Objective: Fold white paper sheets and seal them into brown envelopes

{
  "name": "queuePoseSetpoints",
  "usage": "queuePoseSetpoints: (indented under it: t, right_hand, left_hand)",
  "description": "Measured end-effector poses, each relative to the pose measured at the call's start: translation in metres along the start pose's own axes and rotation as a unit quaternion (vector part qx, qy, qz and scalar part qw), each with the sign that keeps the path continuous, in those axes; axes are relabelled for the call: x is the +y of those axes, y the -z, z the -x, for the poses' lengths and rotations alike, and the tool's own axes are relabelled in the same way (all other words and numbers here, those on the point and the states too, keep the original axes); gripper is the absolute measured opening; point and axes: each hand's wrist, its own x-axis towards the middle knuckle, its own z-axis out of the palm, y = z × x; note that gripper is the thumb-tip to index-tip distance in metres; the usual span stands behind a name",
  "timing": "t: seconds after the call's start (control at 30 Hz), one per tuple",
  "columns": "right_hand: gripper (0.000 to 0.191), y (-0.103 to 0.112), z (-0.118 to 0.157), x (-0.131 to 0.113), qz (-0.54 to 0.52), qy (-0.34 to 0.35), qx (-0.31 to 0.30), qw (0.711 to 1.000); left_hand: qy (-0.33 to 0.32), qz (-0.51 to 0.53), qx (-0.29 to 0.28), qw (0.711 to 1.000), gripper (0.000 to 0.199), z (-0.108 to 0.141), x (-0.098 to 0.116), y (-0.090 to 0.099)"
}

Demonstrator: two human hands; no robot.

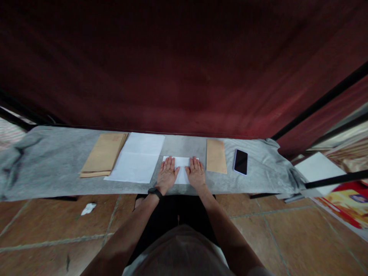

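A small white sheet of paper (pixel 182 177), which looks folded, lies right in front of me on the grey cloth. My left hand (pixel 167 174) rests flat on its left part, fingers stretched out and pointing away from me. On the right part lies my right hand (pixel 196 173), also flat with the fingers extended. Left of my hands is larger white paper (pixel 138 159), and beyond it a stack of brown envelopes (pixel 102 154). One single brown envelope (pixel 216 156) sits just right of my right hand, not touching it.
A phone (pixel 240 162) lies right of the single envelope. Grey cloth (pixel 264 168) covers the narrow table. Dark red fabric (pixel 184 84) hangs along its far edge. Black metal bars (pixel 322 99) and a colourful box (pixel 347 203) are at the right. Crumpled tissue (pixel 88 208) lies on the tiled floor.
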Motion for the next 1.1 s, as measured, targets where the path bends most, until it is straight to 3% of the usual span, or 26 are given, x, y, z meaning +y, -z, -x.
queuePoseSetpoints:
  t: [0.27, 0.47, 0.57, 0.73, 0.87, 1.1]
  right_hand:
    - [0.056, 0.012, 0.013, -0.002, 0.004, -0.034, 0.016, 0.999]
    - [0.052, 0.028, 0.051, -0.028, -0.032, 0.072, -0.023, 0.997]
    - [0.050, 0.031, 0.062, -0.038, -0.037, 0.084, -0.040, 0.995]
    - [0.050, 0.034, 0.063, -0.039, -0.029, 0.082, -0.045, 0.995]
    - [0.049, 0.035, 0.064, -0.039, -0.022, 0.082, -0.048, 0.995]
    - [0.049, 0.035, 0.067, -0.036, -0.030, 0.076, -0.035, 0.996]
  left_hand:
    - [0.018, -0.006, -0.009, 1.000, 0.070, 0.001, 0.003, 0.006]
    - [0.024, -0.008, -0.005, 1.000, 0.069, 0.001, 0.007, 0.009]
    - [0.018, -0.017, 0.010, 1.000, 0.067, 0.002, 0.007, 0.010]
    - [-0.034, 0.000, 0.031, 0.999, 0.059, 0.010, 0.010, 0.017]
    - [-0.090, 0.039, 0.013, 0.995, 0.056, 0.027, 0.011, 0.020]
    - [-0.125, 0.059, 0.006, 0.990, 0.052, 0.055, 0.001, 0.026]
